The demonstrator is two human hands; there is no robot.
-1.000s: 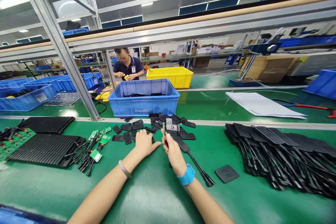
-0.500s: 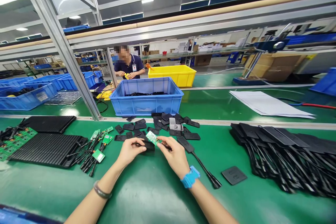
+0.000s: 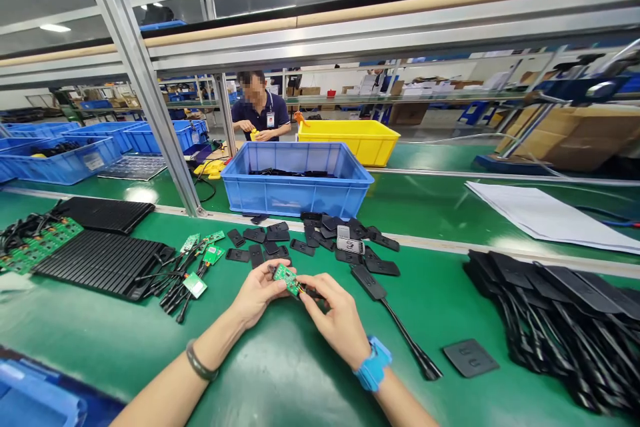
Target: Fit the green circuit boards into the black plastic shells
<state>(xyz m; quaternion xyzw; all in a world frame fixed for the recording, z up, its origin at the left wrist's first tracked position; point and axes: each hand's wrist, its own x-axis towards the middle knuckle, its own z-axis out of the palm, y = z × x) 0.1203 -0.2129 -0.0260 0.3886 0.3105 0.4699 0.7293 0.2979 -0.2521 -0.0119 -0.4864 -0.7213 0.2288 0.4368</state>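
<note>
A small green circuit board [image 3: 286, 277] with short wires is held up between my two hands. My right hand [image 3: 334, 310] pinches it at the wired end. My left hand [image 3: 257, 293] is closed at the other side on a black plastic cover, mostly hidden behind the board and fingers. Just beyond lie several loose black covers [image 3: 291, 247] and a grey cover piece [image 3: 350, 245]. To the right of my hands rests a black cased unit with a cable [image 3: 369, 282]. A flat black square piece [image 3: 470, 357] lies farther right.
On the left are cabled circuit boards [image 3: 195, 285] beside black ribbed trays [image 3: 100, 265]. Cabled black units [image 3: 545, 320] are piled at right. A blue bin [image 3: 300, 197] and a yellow bin [image 3: 350, 141] stand ahead, near a co-worker [image 3: 263, 110]. A metal post [image 3: 145, 93] rises left.
The circuit board has come down and left against my left hand, over the black cover. My view has shifted, and both hands sit closer together.
</note>
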